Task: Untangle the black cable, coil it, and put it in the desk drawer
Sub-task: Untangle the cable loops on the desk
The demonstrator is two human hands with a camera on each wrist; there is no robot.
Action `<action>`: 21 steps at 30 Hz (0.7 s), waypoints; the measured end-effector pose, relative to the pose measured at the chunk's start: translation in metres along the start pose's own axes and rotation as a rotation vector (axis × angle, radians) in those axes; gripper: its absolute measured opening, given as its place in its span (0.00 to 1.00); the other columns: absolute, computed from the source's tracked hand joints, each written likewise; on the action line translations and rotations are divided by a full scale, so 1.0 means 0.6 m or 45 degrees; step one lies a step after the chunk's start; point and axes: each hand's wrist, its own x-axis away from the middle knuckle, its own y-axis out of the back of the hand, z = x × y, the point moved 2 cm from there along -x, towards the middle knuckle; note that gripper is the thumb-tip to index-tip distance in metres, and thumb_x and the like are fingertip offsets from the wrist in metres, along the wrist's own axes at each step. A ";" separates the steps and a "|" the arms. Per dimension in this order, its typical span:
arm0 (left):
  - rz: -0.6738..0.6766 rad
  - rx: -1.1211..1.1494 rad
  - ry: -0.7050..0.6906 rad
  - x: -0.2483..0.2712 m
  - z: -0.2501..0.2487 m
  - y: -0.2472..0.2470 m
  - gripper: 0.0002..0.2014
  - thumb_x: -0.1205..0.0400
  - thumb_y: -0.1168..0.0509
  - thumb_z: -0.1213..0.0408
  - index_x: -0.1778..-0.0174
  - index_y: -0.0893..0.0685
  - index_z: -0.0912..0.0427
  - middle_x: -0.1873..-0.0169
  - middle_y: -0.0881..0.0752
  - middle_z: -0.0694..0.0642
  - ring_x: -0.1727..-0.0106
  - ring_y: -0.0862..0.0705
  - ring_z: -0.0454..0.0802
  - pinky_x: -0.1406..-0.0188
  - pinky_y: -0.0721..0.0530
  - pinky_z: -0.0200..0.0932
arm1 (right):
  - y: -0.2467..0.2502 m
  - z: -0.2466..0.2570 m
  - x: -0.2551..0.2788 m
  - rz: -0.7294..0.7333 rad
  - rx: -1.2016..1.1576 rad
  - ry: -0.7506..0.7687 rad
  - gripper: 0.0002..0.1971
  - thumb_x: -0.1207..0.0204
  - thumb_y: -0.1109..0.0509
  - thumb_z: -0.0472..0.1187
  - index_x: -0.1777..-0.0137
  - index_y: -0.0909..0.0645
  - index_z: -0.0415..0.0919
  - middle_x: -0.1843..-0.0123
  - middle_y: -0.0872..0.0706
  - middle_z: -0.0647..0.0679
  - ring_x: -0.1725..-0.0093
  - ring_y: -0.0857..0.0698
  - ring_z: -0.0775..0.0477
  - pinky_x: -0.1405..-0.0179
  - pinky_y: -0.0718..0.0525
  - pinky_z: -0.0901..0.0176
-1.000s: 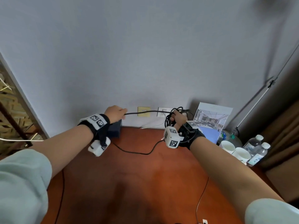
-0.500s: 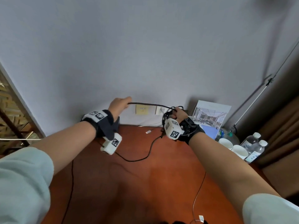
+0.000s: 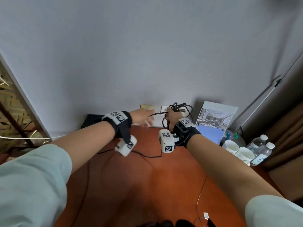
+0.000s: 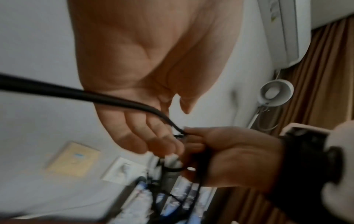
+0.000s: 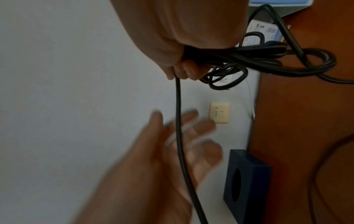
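The right hand (image 3: pixel 173 116) is raised near the wall above the back of the desk (image 3: pixel 147 185), its fingers curled tight round a bundle of loops of the black cable (image 3: pixel 180 108). In the right wrist view the loops (image 5: pixel 268 59) spill out of the fist to one side, and a single strand runs from the fist straight toward the left hand (image 5: pixel 172 151).

The left hand (image 3: pixel 142 117) is just beside the right one, with its fingers stretched out and spread. The strand lies across its palm and fingers; in the left wrist view (image 4: pixel 134 98) the fingers do not close round it, and the fingertips come close to the right fist. The hand is blurred in the right wrist and head views.

From below the right wrist, more of the cable (image 3: pixel 147 155) drops to the desk and trails leftward across the red-brown top.

A dark blue box (image 5: pixel 247 181) stands against the wall to the left, below a beige wall plate (image 5: pixel 220 112). At the right of the desk stand a leaning brochure (image 3: pixel 216 118), two white cups (image 3: pixel 237 149) and water bottles (image 3: pixel 260 149).
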 end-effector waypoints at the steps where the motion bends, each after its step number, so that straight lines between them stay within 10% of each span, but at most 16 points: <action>1: -0.016 -0.002 -0.071 -0.001 -0.021 -0.012 0.20 0.11 0.50 0.52 0.47 0.22 0.65 0.63 0.17 0.57 0.71 0.23 0.51 0.69 0.26 0.40 | -0.012 0.003 0.007 -0.002 0.032 0.056 0.17 0.25 0.33 0.51 0.71 0.30 0.45 0.70 0.23 0.44 0.74 0.29 0.47 0.80 0.26 0.59; 10: -0.371 -0.439 -0.346 0.016 -0.016 0.025 0.14 0.15 0.39 0.57 0.52 0.08 0.57 0.41 0.15 0.62 0.46 0.19 0.62 0.52 0.27 0.45 | 0.005 0.004 -0.012 -0.083 0.200 0.095 0.24 0.44 0.32 0.68 0.64 0.23 0.47 0.72 0.19 0.46 0.72 0.24 0.43 0.63 0.25 0.50; 13: -0.390 -0.360 -0.315 0.020 0.014 0.059 0.12 0.17 0.36 0.58 0.54 0.08 0.55 0.46 0.11 0.59 0.51 0.18 0.54 0.53 0.27 0.41 | 0.036 -0.007 -0.021 0.002 0.358 -0.018 0.11 0.25 0.40 0.55 0.52 0.23 0.50 0.68 0.21 0.46 0.71 0.22 0.46 0.70 0.24 0.56; 17: -0.542 -0.327 -0.202 0.028 0.062 0.114 0.13 0.16 0.39 0.60 0.51 0.09 0.58 0.49 0.18 0.46 0.46 0.22 0.47 0.48 0.29 0.40 | 0.064 -0.011 -0.036 0.035 -0.002 -0.063 0.21 0.15 0.42 0.48 0.71 0.34 0.43 0.87 0.30 0.54 0.89 0.33 0.56 0.89 0.40 0.70; 21: -0.502 -0.400 -0.048 0.005 0.098 0.121 0.12 0.15 0.42 0.64 0.48 0.12 0.58 0.56 0.18 0.51 0.53 0.22 0.52 0.61 0.27 0.40 | 0.054 -0.019 -0.033 0.020 -0.274 0.037 0.20 0.13 0.42 0.44 0.69 0.31 0.40 0.87 0.30 0.55 0.90 0.36 0.59 0.90 0.42 0.71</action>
